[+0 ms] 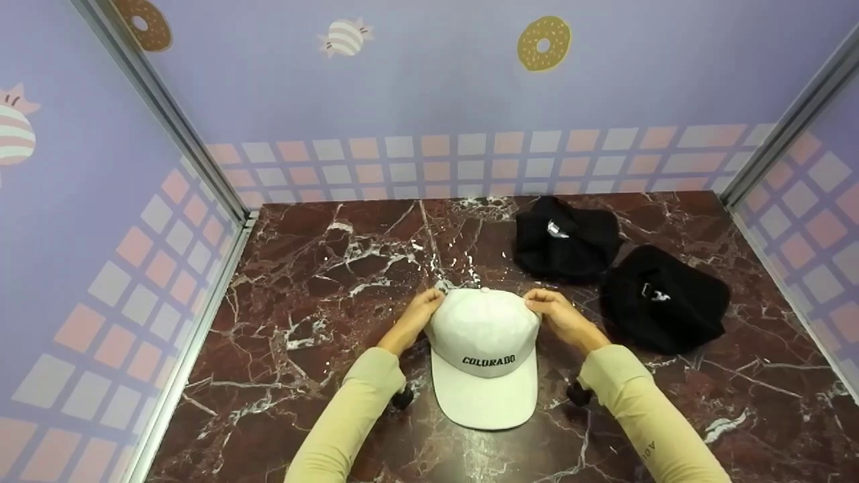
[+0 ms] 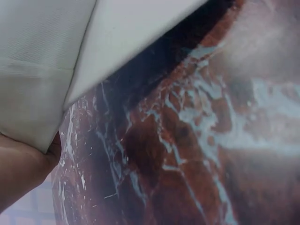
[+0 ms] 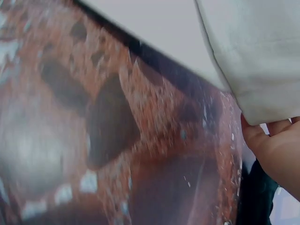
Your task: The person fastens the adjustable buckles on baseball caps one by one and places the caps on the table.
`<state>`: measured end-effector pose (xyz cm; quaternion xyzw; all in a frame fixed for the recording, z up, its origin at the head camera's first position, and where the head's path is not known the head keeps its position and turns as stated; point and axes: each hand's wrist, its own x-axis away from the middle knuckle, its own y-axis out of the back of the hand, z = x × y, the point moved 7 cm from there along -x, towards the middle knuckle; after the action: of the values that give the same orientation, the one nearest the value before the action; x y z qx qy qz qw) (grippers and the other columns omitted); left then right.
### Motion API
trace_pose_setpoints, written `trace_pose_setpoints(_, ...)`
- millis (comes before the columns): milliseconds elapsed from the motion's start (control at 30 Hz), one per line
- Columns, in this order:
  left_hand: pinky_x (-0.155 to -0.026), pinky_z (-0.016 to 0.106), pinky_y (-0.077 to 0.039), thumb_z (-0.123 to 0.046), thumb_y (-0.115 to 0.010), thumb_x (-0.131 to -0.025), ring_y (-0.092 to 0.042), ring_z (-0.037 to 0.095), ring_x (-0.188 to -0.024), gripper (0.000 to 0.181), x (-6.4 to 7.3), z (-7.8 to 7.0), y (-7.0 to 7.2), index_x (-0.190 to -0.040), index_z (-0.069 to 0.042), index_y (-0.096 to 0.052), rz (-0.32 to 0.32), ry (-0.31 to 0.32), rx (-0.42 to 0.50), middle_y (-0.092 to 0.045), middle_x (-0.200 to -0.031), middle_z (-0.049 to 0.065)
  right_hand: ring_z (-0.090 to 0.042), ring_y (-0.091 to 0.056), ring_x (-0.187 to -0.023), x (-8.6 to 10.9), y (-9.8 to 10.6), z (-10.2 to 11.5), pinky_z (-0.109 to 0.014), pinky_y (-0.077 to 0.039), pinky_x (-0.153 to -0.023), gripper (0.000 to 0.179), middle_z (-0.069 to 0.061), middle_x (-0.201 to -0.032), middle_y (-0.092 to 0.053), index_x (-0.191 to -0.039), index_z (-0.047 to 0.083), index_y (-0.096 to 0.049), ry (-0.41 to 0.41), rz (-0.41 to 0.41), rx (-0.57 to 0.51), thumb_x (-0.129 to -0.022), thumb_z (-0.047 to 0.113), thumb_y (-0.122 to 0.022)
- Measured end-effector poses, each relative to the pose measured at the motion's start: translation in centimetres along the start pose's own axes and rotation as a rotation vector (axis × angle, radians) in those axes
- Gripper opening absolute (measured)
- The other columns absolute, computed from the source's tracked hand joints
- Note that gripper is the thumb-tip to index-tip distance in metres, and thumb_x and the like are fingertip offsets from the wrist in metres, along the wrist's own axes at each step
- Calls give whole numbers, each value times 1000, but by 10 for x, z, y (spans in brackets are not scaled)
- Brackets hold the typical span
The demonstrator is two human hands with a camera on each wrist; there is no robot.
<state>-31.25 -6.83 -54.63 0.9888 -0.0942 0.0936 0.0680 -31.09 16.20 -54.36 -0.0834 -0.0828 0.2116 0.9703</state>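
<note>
A white baseball cap (image 1: 484, 332) with COLORADO lettered in black faces the person, its brim toward the near edge. My left hand (image 1: 423, 310) pinches the cap's rim at the back left, and my right hand (image 1: 551, 311) pinches it at the back right. In the left wrist view the left hand (image 2: 23, 166) holds the cap's lower edge, beside the brim (image 2: 126, 35). The right wrist view shows the right hand (image 3: 276, 145) with its fingers partly behind the cap's fabric (image 3: 262, 61).
Two black caps lie at the right of the marbled tabletop (image 1: 302, 335): one farther back (image 1: 570, 245), the other (image 1: 671, 302) nearer, touching or almost touching it. Patterned panels (image 1: 436, 87) wall the table at the back and both sides, with metal frame posts (image 1: 168, 100) at the corners.
</note>
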Motion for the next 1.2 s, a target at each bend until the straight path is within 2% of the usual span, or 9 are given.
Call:
trace_pose_setpoints(167, -99, 37, -34, -31, -38, -93, -46, 25, -115, 42, -8, 11, -4, -114, 2, -55, -47, 78, -52, -54, -119, 15, -5, -51, -66, -5, -6, -8, -19, -42, -61, 25, 8, -71, -56, -75, 16, -58, -44, -63, -77, -88, 4, -41)
trace_pose_setpoints(233, -100, 35, -33, -41, -40, -91, -45, 21, -117, 48, -18, 25, -4, -116, -3, -56, -44, 40, -28, -54, -122, 11, -5, -52, -67, -6, -9, -9, -19, -42, -63, 27, 8, -72, -57, -75, 17, -58, -53, -79, -93, -91, 7, -39)
trace_pose_setpoints(333, -101, 35, -32, -47, -41, -88, -45, 20, -117, 51, -21, 30, -2, -111, -6, -59, -52, 43, -26, -54, -122, 8, -5, -52, -69, -7, -11, -8, -20, -42, -65, 30, 8, -72, -57, -75, 17, -59, -33, -91, -92, -93, 10, -36)
trace_pose_setpoints(433, -102, 37, -29, -41, -41, -90, -43, 22, -120, 48, -16, 18, -4, -115, -3, -56, -26, 23, -34, -51, -126, 10, -6, -53, -73, -10, -12, -2, -20, -42, -69, 31, 8, -75, -59, -75, 16, -61, -6, -80, -70, -92, 8, -37)
trace_pose_setpoints(500, -103, 35, -28, -33, -44, -90, -44, 22, -119, 42, -1, -6, -9, -116, -3, -56, 6, 32, -40, -54, -123, 10, -6, -53, -76, -12, -13, 3, -20, -41, -71, 27, 7, -77, -61, -76, 16, -62, 1, -67, -55, -89, 5, -40)
trace_pose_setpoints(633, -94, 28, -36, -22, -52, -86, -52, 13, -99, 28, 2, -24, -19, -103, -2, -61, 78, -21, -13, -62, -100, 4, -7, -55, -79, -16, -21, 11, -21, -43, -72, 20, 7, -81, -62, -83, 14, -62, -18, -28, -24, -82, 0, -48)
trace_pose_setpoints(767, -83, 23, -38, -13, -51, -85, -49, 7, -84, 18, -5, -27, -26, -94, 0, -61, 94, -22, 46, -57, -86, -4, -7, -56, -76, -18, -31, 20, -21, -45, -68, 20, 5, -83, -61, -90, 9, -58, -12, 11, -68, -80, -4, -47)
trace_pose_setpoints(967, -74, 19, -39, -5, -47, -86, -49, 6, -79, 11, -7, -32, -35, -83, -9, -57, 115, -22, 288, -53, -81, -6, -8, -57, -74, -21, -35, 22, -21, -45, -66, 25, 5, -82, -62, -87, 13, -60, -8, -4, -190, -84, -6, -43)
trace_pose_setpoints(1200, -68, 19, -37, -3, -42, -86, -46, 6, -72, 16, -13, -35, -39, -79, -12, -53, 107, -65, 341, -50, -76, -6, -6, -57, -71, -25, -36, 21, -19, -44, -63, 32, 7, -79, -63, -81, 16, -63, 22, -56, -226, -85, -7, -41)
